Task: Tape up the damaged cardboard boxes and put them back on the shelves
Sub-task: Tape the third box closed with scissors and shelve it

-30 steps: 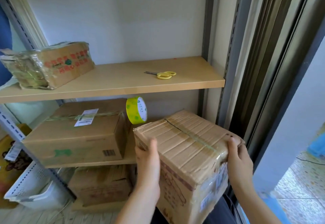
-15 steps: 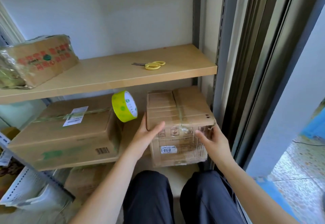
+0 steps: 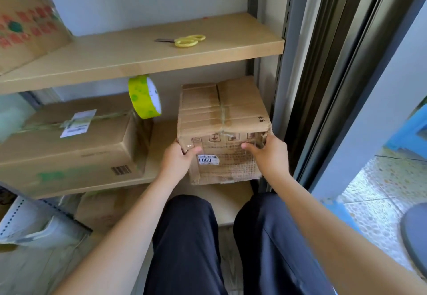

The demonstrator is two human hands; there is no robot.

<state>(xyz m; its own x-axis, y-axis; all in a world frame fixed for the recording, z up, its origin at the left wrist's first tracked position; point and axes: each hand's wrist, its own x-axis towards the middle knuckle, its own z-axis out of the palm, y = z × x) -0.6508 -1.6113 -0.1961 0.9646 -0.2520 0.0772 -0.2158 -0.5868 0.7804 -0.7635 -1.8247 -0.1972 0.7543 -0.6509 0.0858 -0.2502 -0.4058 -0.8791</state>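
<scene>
Seemingly box (image 3: 221,119) between gripping fingers (image 3: 193,150)

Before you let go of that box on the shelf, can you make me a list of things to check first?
1. Both hands on the small box: ok. The left hand and right hand grip its front corners.
2. Box bottom fully on the middle shelf: cannot tell; its front looks level with or past the shelf edge.
3. Top seam taped: ok, tape runs along it.
4. Front right corner sound: not ok, it looks torn.
5. Tape roll out of the way: ok, it stands apart, beside the big box.
6. Scissors safe: ok, lying flat on the upper shelf.
</scene>
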